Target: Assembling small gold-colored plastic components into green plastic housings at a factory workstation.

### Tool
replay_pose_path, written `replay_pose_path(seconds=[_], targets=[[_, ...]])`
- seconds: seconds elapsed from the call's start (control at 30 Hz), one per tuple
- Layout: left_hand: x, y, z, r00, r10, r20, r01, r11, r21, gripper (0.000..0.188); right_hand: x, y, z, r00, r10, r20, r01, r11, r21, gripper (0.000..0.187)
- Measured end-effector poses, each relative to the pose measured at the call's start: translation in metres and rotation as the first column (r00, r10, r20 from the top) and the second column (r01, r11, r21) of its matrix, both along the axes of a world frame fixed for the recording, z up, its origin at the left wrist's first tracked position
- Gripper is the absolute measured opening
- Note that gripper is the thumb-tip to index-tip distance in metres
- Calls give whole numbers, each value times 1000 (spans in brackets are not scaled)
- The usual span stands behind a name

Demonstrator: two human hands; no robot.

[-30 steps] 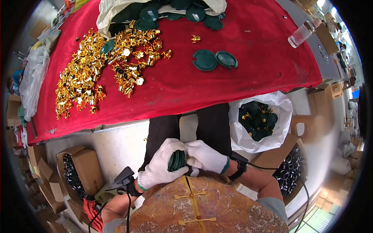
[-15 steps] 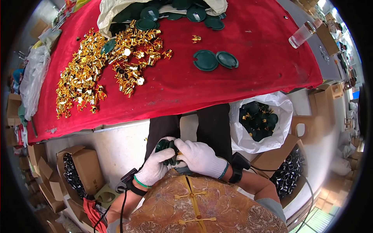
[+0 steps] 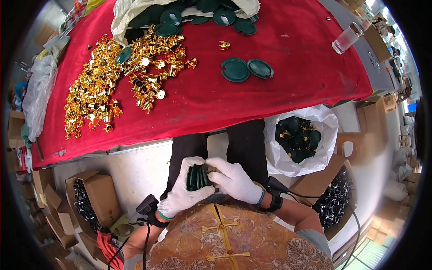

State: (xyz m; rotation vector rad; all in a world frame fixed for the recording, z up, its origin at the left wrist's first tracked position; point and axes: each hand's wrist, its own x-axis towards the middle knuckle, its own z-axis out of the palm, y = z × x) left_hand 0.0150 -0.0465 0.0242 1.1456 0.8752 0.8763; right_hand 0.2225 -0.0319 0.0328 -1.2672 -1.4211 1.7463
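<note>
Green lids [image 3: 197,177], a small stack held on edge, sit low in the centre of the frame, just above your patterned top, yet the biggest thing before you is the red cloth [image 3: 279,85] filling the upper half. On it, at upper left, spreads a heap of gold clips [image 3: 121,85]; a white bag of lids [image 3: 180,13] lies at the top edge and two loose green lids [image 3: 246,69] right of centre. At right, below the cloth, a white bag [image 3: 299,139] holds dark finished pieces. Your left hand [image 3: 184,191], gloved white, curls its fingers around the stack, gripping it; your right hand [image 3: 231,180], also gloved, closes on its other side, fingertips touching the left.
</note>
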Motion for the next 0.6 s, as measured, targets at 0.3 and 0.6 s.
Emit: replay_pose_path(seconds=[0.3,0.6], targets=[[10,0,-18,921,70,-384,64,944,325,75,4,3,-25,976,-116,-184,31,911,-412,32],[-1,12,-2,987,51,-154,-52,999,-2,72,-6,4,-16,988,-130,-86,113,977,-181,28]])
